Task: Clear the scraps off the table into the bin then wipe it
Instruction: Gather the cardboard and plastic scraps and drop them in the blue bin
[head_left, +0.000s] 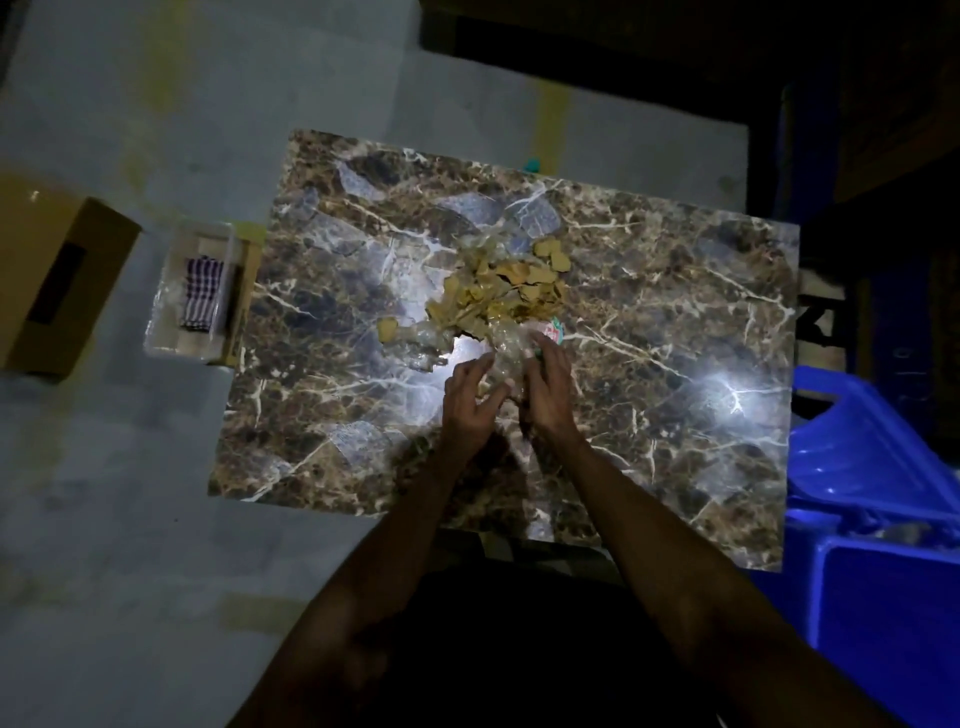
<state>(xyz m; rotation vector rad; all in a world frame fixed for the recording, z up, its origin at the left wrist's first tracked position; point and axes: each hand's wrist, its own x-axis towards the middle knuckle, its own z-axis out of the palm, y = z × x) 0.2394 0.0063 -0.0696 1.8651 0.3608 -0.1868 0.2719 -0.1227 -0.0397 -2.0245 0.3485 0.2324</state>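
A heap of tan cardboard scraps (498, 288) and crumpled clear plastic (426, 340) lies in the middle of the brown marble-patterned table (649, 291). My left hand (470, 400) and my right hand (548, 389) are side by side at the heap's near edge, fingers spread and slightly bent around a piece of clear plastic wrap (506, 345) with a red and green label (555, 328). Blur hides how firmly the fingers hold it. The blue bin (872, 467) stands at the table's right side.
A clear tub (171, 291) holding a checked cloth (202, 291) sits on the floor left of the table. A brown cardboard box (57, 280) lies further left. A blue chair (810, 156) stands in the dark at the far right.
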